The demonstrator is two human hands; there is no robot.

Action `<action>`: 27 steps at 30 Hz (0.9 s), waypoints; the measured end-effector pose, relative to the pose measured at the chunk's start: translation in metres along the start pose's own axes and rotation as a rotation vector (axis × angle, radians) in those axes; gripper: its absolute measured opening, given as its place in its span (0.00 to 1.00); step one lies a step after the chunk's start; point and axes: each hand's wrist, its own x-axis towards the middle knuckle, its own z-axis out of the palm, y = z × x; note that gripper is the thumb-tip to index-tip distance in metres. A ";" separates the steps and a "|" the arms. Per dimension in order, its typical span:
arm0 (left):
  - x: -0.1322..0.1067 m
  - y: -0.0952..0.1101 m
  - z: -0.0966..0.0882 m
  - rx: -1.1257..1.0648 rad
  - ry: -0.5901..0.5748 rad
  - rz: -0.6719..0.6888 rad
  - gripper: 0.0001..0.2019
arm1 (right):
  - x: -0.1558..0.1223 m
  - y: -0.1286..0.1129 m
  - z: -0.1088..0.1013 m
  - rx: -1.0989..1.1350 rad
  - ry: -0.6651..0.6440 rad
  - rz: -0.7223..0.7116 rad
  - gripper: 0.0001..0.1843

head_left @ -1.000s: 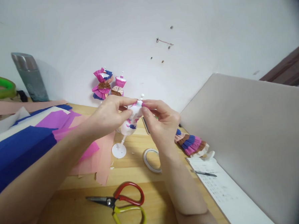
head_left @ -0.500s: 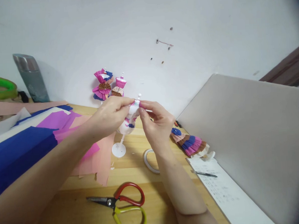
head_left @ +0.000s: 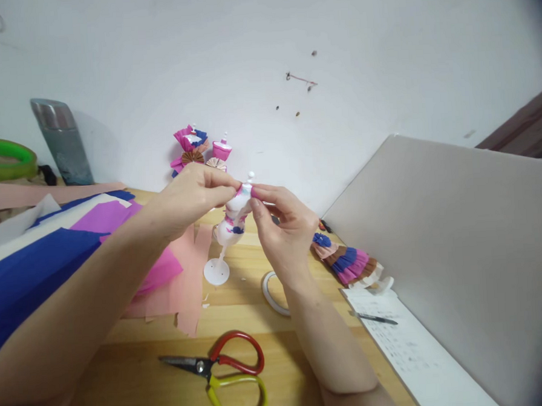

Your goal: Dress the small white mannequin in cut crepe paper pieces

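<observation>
A small white mannequin (head_left: 230, 228) on a round white base stands tilted on the wooden table (head_left: 139, 379). My left hand (head_left: 189, 198) pinches its top from the left, fingers closed. From the right, my right hand (head_left: 285, 229) pinches the same spot, where a bit of pink paper (head_left: 243, 191) sits at the mannequin's shoulder. Pink and blue paper scraps stick to its body.
Red-and-yellow scissors (head_left: 225, 369) lie at the front, a tape roll (head_left: 272, 292) behind my right wrist. Blue, purple and pink crepe sheets (head_left: 51, 257) spread left. Finished paper-dressed mannequins (head_left: 200, 155) stand by the wall; a layered paper skirt (head_left: 347, 262), pen (head_left: 373, 319), sheet and grey board (head_left: 459, 247) right. A flask (head_left: 63, 141) stands back left.
Both hands shifted slightly left and up with the mannequin's top; the pinch stays on it. The view moved a little.
</observation>
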 end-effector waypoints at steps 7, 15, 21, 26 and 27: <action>-0.001 0.005 0.002 -0.060 0.026 -0.032 0.09 | -0.001 -0.003 -0.001 -0.045 -0.008 -0.021 0.09; -0.003 0.007 0.006 -0.008 0.045 -0.011 0.08 | 0.000 -0.003 0.000 -0.058 0.009 -0.047 0.09; -0.001 0.004 0.007 0.021 0.056 0.019 0.08 | 0.000 -0.002 0.000 -0.065 0.010 -0.056 0.10; -0.002 0.004 0.010 0.082 0.091 0.061 0.08 | -0.001 -0.002 0.000 -0.071 0.014 -0.056 0.10; -0.003 0.004 0.010 0.099 0.096 0.068 0.09 | -0.001 -0.003 0.001 -0.075 0.015 -0.054 0.10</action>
